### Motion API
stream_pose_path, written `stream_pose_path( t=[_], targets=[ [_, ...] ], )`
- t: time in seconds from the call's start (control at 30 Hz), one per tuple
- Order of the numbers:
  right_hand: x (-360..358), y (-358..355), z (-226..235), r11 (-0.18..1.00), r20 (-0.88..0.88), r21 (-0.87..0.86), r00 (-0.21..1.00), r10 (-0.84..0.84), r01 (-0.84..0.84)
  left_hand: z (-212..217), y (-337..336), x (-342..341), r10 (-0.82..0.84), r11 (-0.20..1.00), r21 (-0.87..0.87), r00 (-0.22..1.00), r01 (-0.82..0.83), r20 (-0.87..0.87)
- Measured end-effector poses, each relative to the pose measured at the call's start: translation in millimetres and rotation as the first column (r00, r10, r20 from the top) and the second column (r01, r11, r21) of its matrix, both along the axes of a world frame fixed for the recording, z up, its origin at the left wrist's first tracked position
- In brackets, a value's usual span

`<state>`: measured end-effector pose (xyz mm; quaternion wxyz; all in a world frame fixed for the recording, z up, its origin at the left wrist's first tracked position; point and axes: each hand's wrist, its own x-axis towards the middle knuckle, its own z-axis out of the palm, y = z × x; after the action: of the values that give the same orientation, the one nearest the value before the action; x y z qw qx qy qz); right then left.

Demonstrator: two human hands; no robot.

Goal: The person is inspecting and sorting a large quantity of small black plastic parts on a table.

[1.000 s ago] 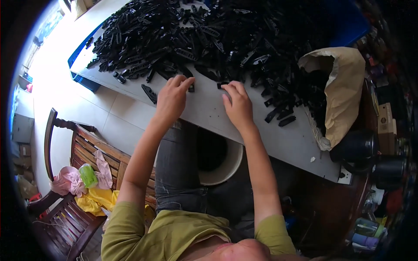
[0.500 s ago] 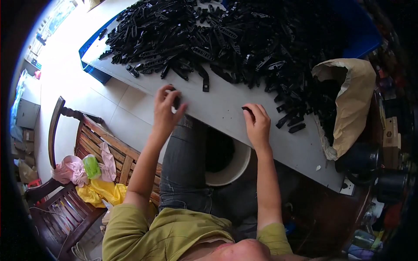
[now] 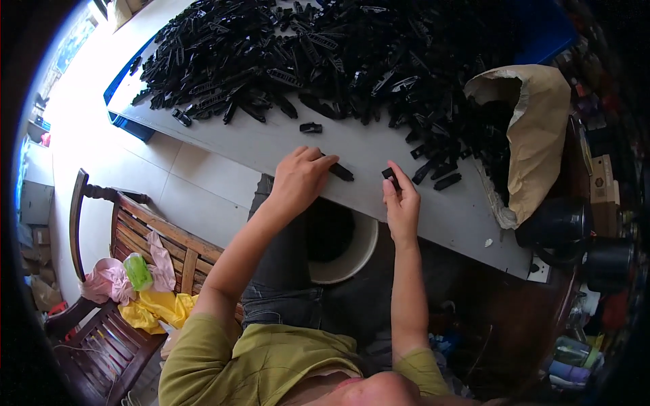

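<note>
My left hand (image 3: 301,177) is closed on a long black plastic part (image 3: 342,172), held over the table's near edge with its free end pointing right. My right hand (image 3: 402,199) pinches a small black plastic piece (image 3: 388,174) between thumb and fingers, a short way right of the long part. The two pieces are apart. A short black piece (image 3: 311,127) lies alone on the grey tabletop (image 3: 230,141), just beyond my left hand. Behind it spreads a big heap of similar black parts (image 3: 271,74).
An open brown paper sack (image 3: 542,145) with black parts inside stands at the table's right. Below the near edge is a whitish bucket (image 3: 369,254) with dark contents. To the left stands a wooden bench (image 3: 193,240) with cloths (image 3: 159,308).
My left hand has moved right, toward my right hand, and the long part now shows in it. My right hand has turned, its fingers pointing up. The view has shifted slightly.
</note>
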<state>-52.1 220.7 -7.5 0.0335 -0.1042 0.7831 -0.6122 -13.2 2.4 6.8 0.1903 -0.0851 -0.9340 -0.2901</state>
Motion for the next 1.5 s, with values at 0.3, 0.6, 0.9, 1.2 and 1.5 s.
stream_pose_path(
  t=[0.3,0.6,0.9,1.2,1.5],
  targets=[
    [2.4,-7.8,17.2,0.967,-0.238,0.231,0.958,0.162,-0.106,8.3,5.1,3.6,-0.286,0.946,0.181,0.956,0.27,0.07],
    [-12.1,3.8,28.0,0.846,-0.318,0.501,0.871,0.375,-0.181,-3.3,-9.4,-8.6,-0.388,0.834,0.477,0.909,0.276,0.153],
    [-10.6,-3.5,14.3,0.877,-0.381,0.443,0.846,0.374,-0.188,-9.3,-3.2,-6.7,-0.369,0.853,0.423,0.926,0.307,0.074],
    [-1.8,-5.2,20.9,0.787,-0.363,0.567,0.784,0.504,-0.243,-0.8,-28.1,6.1,-0.516,0.821,0.361,0.845,0.441,0.139],
    [-37.2,-119.2,16.5,0.863,-0.529,0.494,0.75,0.398,-0.11,6.8,-78.1,-40.2,0.162,0.906,-0.33,0.939,-0.263,-0.305]
  ],
)
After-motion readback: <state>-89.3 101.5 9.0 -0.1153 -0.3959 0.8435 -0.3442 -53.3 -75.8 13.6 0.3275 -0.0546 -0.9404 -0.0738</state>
